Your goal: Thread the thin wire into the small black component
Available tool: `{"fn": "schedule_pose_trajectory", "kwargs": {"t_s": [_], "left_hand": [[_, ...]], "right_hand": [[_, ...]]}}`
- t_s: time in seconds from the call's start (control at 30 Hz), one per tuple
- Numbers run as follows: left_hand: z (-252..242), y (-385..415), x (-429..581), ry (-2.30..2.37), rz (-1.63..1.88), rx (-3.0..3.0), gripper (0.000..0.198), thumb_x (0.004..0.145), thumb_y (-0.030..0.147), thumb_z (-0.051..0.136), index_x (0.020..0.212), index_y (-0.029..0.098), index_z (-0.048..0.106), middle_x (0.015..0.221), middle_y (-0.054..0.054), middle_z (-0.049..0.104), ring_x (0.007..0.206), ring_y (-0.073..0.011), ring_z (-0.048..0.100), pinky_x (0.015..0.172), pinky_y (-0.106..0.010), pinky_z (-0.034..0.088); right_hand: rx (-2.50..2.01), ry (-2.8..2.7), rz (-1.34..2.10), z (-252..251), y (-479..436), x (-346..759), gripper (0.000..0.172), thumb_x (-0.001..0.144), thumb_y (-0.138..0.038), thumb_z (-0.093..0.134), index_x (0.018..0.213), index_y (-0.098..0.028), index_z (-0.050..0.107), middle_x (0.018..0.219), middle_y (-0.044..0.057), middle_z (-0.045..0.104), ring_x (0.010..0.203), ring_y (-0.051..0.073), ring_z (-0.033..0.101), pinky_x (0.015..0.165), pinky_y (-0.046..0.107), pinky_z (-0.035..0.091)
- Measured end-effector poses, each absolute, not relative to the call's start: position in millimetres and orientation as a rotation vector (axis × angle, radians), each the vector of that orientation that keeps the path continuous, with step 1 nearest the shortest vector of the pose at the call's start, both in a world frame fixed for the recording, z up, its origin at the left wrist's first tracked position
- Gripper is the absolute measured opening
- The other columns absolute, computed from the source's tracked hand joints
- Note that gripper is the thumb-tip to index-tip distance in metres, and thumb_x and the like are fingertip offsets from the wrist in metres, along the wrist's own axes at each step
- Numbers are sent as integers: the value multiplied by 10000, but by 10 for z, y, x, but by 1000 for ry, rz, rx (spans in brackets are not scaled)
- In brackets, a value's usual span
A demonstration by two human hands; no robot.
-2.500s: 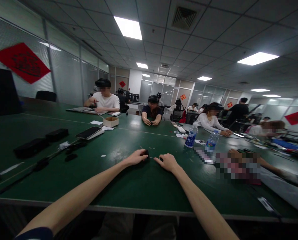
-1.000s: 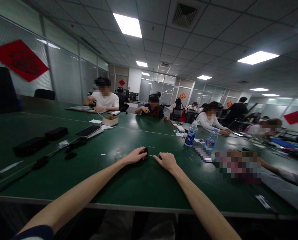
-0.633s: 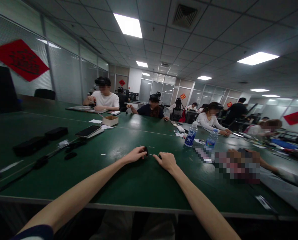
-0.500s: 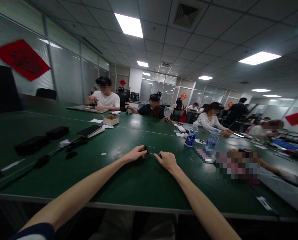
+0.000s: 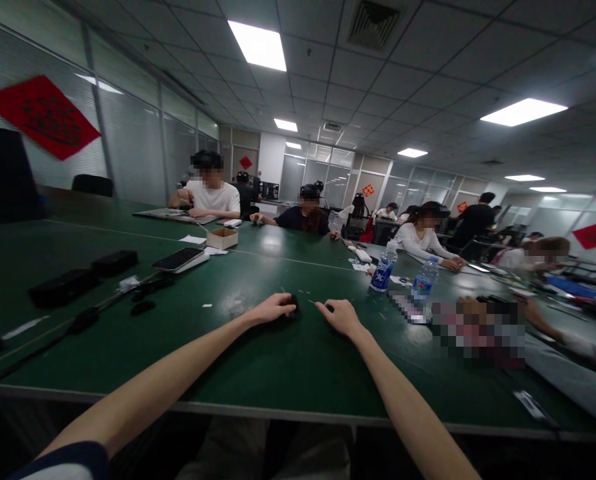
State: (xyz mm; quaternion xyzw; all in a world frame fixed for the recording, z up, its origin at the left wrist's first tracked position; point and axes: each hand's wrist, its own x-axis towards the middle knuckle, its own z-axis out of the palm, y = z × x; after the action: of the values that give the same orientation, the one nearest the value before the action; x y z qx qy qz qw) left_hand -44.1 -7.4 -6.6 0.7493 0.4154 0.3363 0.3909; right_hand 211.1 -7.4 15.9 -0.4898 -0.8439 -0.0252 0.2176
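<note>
Touching a small black object (image 5: 295, 306) at its fingertips, the left hand (image 5: 277, 309), grip unclear, lies nearer than the open right hand (image 5: 341, 317).

Green tabletop (image 5: 258, 363) is seen with pale scuffs, small black object (image 5: 294, 305) near centre, blue label on water bottle (image 5: 384, 272) at right, red diamond banner (image 5: 41, 117) with black characters far left.
</note>
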Motion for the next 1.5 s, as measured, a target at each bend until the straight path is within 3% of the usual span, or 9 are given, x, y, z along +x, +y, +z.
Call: {"fn": "schedule_pose_trajectory", "kwargs": {"t_s": [0.47, 1.5], "left_hand": [[-12, -130, -448, 1061, 913, 1903, 399, 799, 503, 500, 911, 129, 583, 718, -19, 593, 649, -137, 522, 606, -243, 367], [33, -202, -423, 1064, 919, 1883, 397, 752, 532, 549, 823, 142, 564, 712, -6, 560, 652, -139, 529, 601, -247, 388]], "right_hand": [[-1420, -2543, -82, 217, -172, 2032, 662, 876, -679, 216, 902, -231, 703, 859, 56, 697, 799, 178, 623, 718, 242, 418], [-1355, -2542, -119, 199, -209, 1988, 597, 879, -653, 286, 809, -227, 698, 764, 40, 689, 706, 157, 620, 665, 232, 415]]}}
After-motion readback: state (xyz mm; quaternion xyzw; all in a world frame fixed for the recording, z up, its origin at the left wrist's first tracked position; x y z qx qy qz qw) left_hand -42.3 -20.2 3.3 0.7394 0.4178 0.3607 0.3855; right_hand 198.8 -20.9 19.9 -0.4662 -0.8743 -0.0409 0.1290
